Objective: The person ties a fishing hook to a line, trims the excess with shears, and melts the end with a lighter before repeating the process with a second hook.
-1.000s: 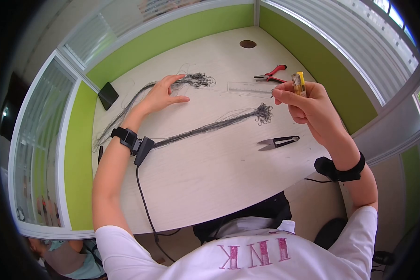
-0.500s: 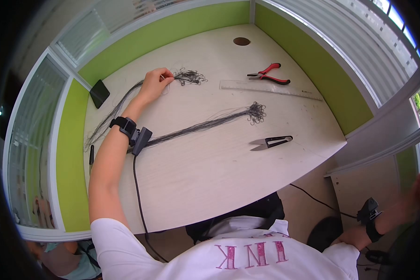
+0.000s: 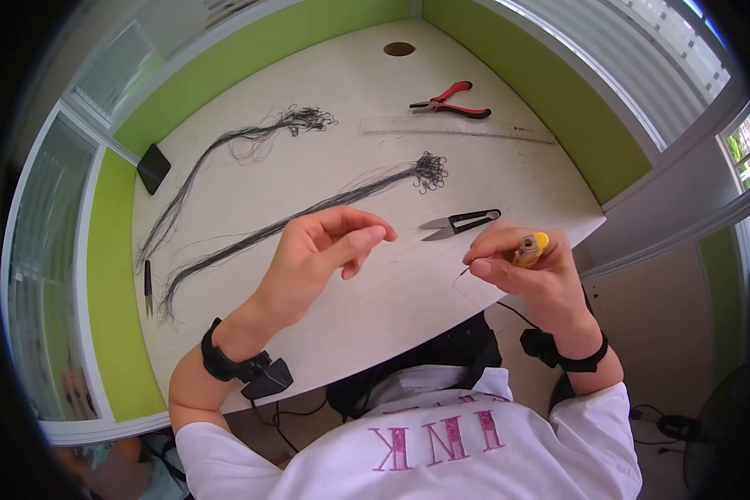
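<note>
My left hand (image 3: 321,258) is above the near part of the table, thumb and index fingertip closed together; anything between them is too small to make out. My right hand (image 3: 533,271) is closed around a yellow-ended tool (image 3: 532,248), most of it hidden in the palm. A small dark tip and a thin line show at its fingertips. Behind my left hand lies a bundle of dark fishing hooks on lines (image 3: 342,197), hooks toward the right. A second, looser bundle of hooks on lines (image 3: 217,150) lies farther back. Thread snips (image 3: 467,222) rest just beyond my right hand.
Red-handled pliers (image 3: 454,102) and a clear ruler (image 3: 458,130) lie at the back right. A black box-like object (image 3: 153,169) and a dark slim tool (image 3: 148,287) are at the left edge. Green partitions (image 3: 550,100) border the table, which has a round hole (image 3: 399,50).
My left hand has left the far hook bundle and moved toward me and right. My right hand has come in from beyond the table's right side, now with the yellow-ended tool.
</note>
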`<state>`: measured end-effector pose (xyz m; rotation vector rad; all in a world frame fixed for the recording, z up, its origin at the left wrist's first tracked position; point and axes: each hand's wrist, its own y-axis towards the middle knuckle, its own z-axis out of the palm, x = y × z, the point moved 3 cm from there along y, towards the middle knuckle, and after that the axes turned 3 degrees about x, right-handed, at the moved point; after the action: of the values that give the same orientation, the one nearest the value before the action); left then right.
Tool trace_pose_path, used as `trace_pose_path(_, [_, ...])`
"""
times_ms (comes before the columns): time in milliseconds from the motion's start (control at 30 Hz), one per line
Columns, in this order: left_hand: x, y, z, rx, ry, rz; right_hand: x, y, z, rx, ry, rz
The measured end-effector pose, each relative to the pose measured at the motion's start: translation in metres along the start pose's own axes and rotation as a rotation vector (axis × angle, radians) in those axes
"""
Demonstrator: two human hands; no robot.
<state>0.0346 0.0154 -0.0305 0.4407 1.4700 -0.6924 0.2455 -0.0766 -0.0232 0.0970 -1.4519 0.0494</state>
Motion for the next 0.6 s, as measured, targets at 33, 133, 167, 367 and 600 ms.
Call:
trace_pose_path(33, [0.008,-0.006,0.012,0.055,-0.068,-0.042,-0.007,0.007,0.006,0.010,0.005,0.004])
trace_pose_path(133, [0.019,-0.010,0.020,0.127,-0.242,-0.118,-0.019,0.022,0.019,0.092,0.032,-0.021])
trace_pose_path(167, [0.021,-0.009,0.021,0.160,-0.350,-0.158,-0.022,0.023,0.021,0.091,0.058,-0.053])
trace_pose_path(367, [0.029,-0.010,0.020,0.241,-0.498,-0.320,-0.041,0.024,0.024,0.071,0.008,-0.144])
trace_pose_path(600, [0.035,-0.014,0.013,0.117,-0.412,-0.240,-0.044,0.026,0.027,0.036,-0.072,-0.164])
